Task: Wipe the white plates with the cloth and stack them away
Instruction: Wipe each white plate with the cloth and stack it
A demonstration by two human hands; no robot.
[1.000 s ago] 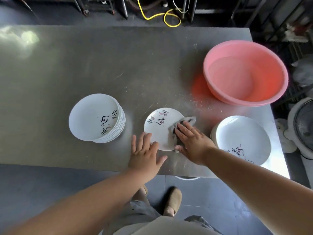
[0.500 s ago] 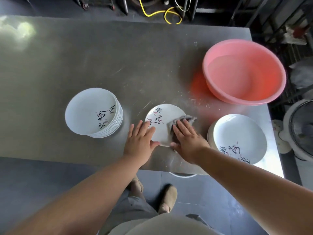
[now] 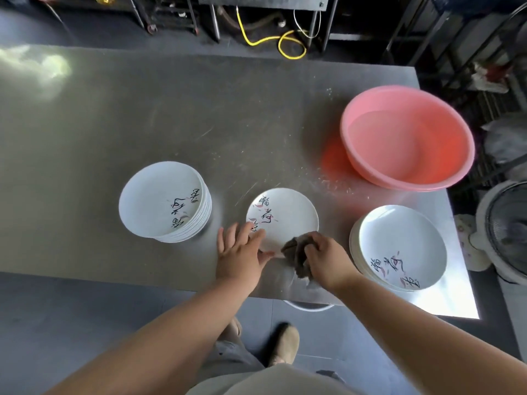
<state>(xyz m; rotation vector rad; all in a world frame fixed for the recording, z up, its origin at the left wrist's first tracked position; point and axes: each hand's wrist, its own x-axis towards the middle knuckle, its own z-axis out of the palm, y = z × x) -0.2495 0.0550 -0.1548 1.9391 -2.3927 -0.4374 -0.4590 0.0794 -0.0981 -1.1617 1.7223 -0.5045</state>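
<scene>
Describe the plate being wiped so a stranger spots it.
On the steel table, before the pink basin, it lies between the left stack and the right stack. It is the only single plate, left hand on its rim, right hand holding a cloth at its edge.
</scene>
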